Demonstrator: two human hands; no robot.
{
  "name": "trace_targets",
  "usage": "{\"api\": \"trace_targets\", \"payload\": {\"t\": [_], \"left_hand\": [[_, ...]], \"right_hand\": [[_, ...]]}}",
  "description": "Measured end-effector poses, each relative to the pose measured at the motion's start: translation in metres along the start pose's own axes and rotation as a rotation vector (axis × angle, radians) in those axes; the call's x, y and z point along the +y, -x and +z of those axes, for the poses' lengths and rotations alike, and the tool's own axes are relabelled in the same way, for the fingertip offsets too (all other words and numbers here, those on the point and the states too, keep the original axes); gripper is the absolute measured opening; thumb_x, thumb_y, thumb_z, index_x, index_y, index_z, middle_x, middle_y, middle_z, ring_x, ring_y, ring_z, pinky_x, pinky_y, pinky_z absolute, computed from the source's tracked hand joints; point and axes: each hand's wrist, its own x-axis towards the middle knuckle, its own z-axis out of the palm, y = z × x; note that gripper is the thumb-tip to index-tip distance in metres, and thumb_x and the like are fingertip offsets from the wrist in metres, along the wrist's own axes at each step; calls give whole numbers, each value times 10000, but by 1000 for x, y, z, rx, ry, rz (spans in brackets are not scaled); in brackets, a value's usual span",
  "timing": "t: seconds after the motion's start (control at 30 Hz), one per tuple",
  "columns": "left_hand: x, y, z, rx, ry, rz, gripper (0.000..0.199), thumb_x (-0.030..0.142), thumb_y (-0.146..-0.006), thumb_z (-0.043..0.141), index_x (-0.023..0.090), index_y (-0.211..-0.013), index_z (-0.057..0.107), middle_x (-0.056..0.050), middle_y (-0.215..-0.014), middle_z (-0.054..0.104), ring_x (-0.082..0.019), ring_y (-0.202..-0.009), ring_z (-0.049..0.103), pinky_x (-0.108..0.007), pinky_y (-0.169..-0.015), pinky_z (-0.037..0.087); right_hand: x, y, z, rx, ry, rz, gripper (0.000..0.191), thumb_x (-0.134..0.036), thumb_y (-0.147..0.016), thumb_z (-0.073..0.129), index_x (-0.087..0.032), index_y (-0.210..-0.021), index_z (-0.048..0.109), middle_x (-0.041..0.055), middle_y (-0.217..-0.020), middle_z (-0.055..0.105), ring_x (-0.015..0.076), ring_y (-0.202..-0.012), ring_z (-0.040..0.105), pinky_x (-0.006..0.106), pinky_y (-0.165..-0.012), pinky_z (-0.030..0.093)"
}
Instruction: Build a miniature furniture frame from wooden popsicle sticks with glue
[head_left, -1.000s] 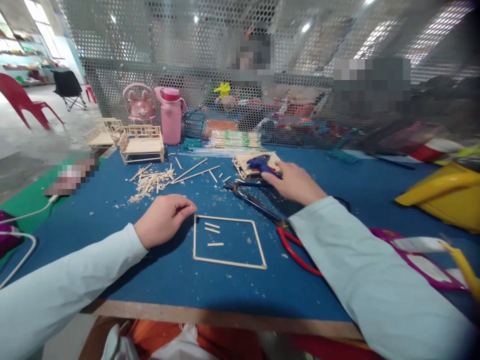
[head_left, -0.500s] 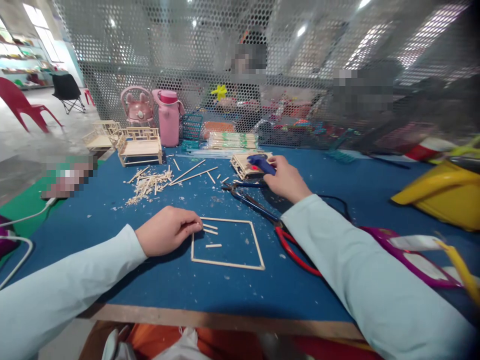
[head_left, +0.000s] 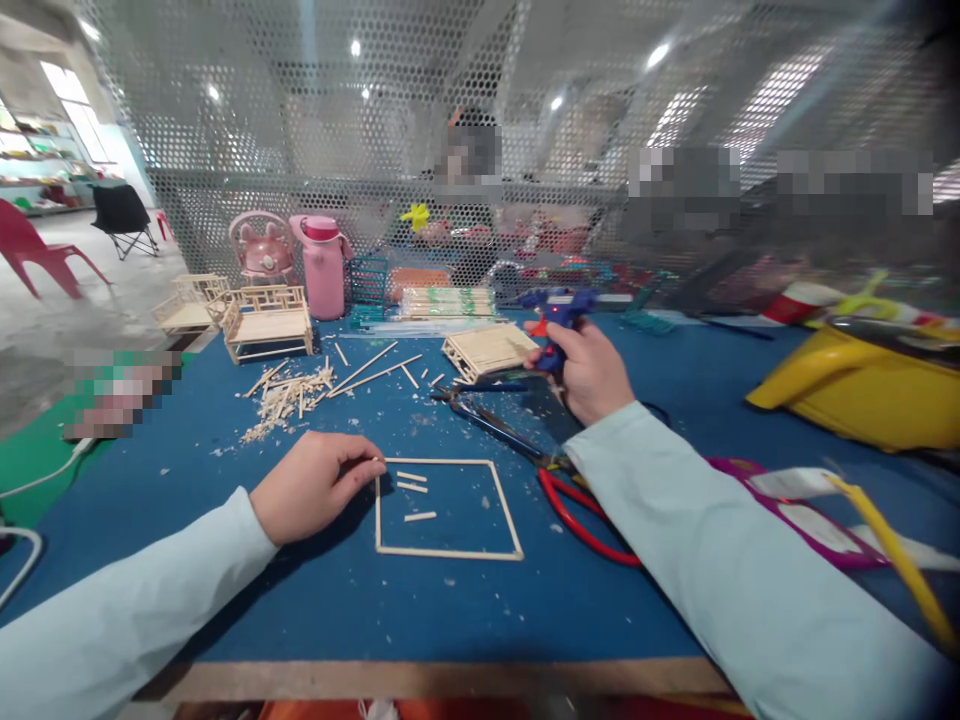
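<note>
One glue gun gripped, one stick frame flat on blue tabletop

Gripping gun in right hand, wrapped round handle, above tabletop. Holding left hand narrow, fingertips nearly together at frame's far left corner; can't tell if pinching anything. Inside frame: three short sticks. Around: pliers, stick scraps. Behind: pink bottle, perforated screen.

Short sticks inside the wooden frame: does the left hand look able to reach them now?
Probably yes: only one thin, low side of the wooden frame lies between the left hand and the short sticks.
</note>
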Motion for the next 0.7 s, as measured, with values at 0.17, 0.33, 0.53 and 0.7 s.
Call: {"api": "trace_targets", "payload": {"t": [0.17, 0.33, 0.53, 0.7], "left_hand": [[-1, 3, -2, -26, 14, 6, 235, 283, -843, 463, 191, -800, 675, -13, -778, 698, -110, -685, 616, -198, -649, 444], [4, 9, -1, -48, -34, 82, 241, 309, -845, 468, 195, -848, 681, -33, -806, 700, -127, -725, 629, -214, -673, 454], [9, 18, 6, -94, -107, 107, 265, 312, -868, 429, 201, -883, 669, -39, -830, 688, -143, -786, 617, -235, -725, 458], [12, 21, 8, -105, -167, 121, 269, 320, -872, 418, 220, -901, 667, -28, -873, 692, -153, -821, 614, -255, -762, 457]], "right_hand": [[-23, 29, 0, -403, 135, 55, 309, -334, -649, 621, -178, -905, 545, 3, -680, 578, 102, -518, 500, 249, -505, 430], [-29, 56, 15, -811, 370, -5, 326, -396, -740, 544, -160, -962, 574, 22, -742, 627, 67, -440, 430, 235, -472, 387], [-36, 70, 24, -893, 518, -86, 308, -441, -805, 459, -175, -798, 614, 46, -741, 644, 90, -438, 448, 245, -455, 388], [-36, 74, 27, -910, 633, -185, 352, -446, -823, 415, -198, -652, 597, 41, -654, 596, 128, -485, 485, 271, -501, 399]]}}
